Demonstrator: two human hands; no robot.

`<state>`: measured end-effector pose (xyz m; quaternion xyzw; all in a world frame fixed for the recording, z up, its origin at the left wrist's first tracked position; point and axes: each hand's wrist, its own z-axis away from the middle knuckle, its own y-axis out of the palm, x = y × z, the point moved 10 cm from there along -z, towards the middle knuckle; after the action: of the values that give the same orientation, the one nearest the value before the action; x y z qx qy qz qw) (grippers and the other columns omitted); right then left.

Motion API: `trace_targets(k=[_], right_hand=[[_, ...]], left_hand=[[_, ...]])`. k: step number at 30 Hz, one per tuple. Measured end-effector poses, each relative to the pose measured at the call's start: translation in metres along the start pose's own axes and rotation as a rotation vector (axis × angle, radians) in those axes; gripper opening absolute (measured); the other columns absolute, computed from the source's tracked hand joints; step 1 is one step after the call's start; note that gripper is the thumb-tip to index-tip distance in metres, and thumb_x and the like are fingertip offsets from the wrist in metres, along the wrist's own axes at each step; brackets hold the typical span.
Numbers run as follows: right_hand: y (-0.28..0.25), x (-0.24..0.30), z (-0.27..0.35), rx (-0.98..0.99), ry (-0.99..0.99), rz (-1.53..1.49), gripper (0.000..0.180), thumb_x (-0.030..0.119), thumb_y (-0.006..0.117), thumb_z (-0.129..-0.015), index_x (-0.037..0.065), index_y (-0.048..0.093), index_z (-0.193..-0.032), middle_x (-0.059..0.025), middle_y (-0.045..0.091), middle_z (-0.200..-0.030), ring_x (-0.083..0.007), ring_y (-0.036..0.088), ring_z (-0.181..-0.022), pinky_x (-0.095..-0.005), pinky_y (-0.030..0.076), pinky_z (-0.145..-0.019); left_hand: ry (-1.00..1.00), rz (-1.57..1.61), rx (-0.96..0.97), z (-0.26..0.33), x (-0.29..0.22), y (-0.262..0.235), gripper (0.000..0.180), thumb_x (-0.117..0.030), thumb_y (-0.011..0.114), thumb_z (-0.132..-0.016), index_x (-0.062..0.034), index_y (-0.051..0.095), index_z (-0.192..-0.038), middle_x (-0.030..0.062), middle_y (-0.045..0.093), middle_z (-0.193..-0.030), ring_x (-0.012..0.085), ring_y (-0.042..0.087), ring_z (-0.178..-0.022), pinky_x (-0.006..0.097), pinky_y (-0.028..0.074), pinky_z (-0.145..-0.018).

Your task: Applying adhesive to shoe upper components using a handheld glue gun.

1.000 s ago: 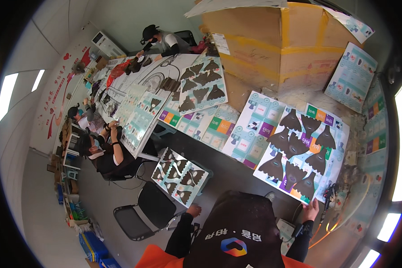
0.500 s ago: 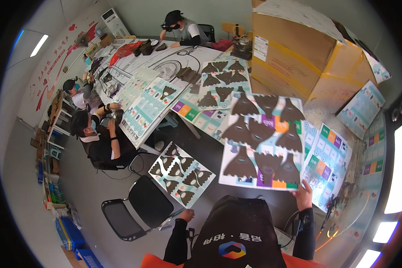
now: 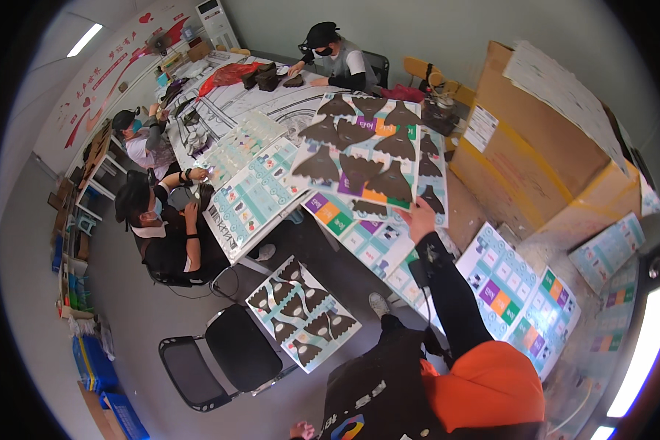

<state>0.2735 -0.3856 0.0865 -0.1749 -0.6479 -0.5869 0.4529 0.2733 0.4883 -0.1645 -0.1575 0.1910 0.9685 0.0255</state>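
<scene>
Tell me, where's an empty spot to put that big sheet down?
The brown tabletop strip between the held black-shape printed sheet and the big cardboard box looks bare. Elsewhere the table is crowded with overlapping teal card sheets. Right hand grips the sheet.

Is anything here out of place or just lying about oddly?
One printed sheet of dark cut-out shapes lies skewed on the floor beside the black chair, away from the sheets on the long table. The right hand holds another sheet up.
</scene>
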Motion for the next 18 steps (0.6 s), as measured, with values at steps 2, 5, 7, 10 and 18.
trace_targets(k=[2,5,7,10,18], right_hand=[[0.035,-0.020,-0.055,-0.049,0.048,-0.114,0.028,0.001,0.045,-0.102,-0.011,0.052,-0.127,-0.0212,0.064,-0.115,-0.0362,0.071,-0.095,-0.0395,0.065,-0.080],[0.050,-0.057,-0.139,-0.155,0.062,-0.150,0.031,-0.003,0.042,-0.100,-0.011,0.049,-0.130,-0.0243,0.062,-0.116,-0.0398,0.071,-0.090,-0.0427,0.067,-0.074],[0.079,-0.087,-0.183,-0.209,0.084,-0.253,0.037,-0.005,0.041,-0.099,-0.010,0.044,-0.135,-0.0273,0.058,-0.119,-0.0435,0.070,-0.088,-0.0453,0.067,-0.072],[0.081,-0.119,-0.256,-0.249,0.053,-0.420,0.047,-0.007,0.042,-0.098,-0.009,0.036,-0.144,-0.0322,0.043,-0.134,-0.0508,0.067,-0.087,-0.0491,0.067,-0.070],[0.104,-0.207,-0.358,-0.448,0.102,-0.220,0.040,-0.010,0.041,-0.096,-0.008,0.045,-0.136,-0.0257,0.055,-0.120,-0.0442,0.069,-0.087,-0.0446,0.068,-0.070]], left_hand=[[0.029,-0.020,-0.024,0.001,-0.011,0.030,0.015,-0.007,0.049,-0.090,-0.0139,0.060,-0.098,0.0042,0.054,-0.078,0.0218,0.053,-0.071,0.035,0.040,-0.054],[0.054,-0.058,-0.065,0.007,-0.024,0.080,0.015,-0.007,0.049,-0.090,-0.0138,0.060,-0.098,0.0041,0.054,-0.078,0.0218,0.054,-0.071,0.035,0.041,-0.054],[0.088,-0.075,-0.107,0.011,-0.035,0.100,0.015,-0.007,0.049,-0.090,-0.0137,0.060,-0.098,0.0041,0.054,-0.078,0.0218,0.054,-0.071,0.035,0.041,-0.054],[0.095,-0.152,-0.124,0.002,-0.067,0.139,0.014,-0.008,0.050,-0.090,-0.0136,0.060,-0.098,0.0041,0.055,-0.078,0.0218,0.054,-0.071,0.035,0.041,-0.054],[0.146,-0.320,-0.185,-0.031,-0.128,0.203,0.014,-0.008,0.050,-0.090,-0.0134,0.060,-0.097,0.0040,0.055,-0.078,0.0218,0.055,-0.071,0.035,0.042,-0.054]])
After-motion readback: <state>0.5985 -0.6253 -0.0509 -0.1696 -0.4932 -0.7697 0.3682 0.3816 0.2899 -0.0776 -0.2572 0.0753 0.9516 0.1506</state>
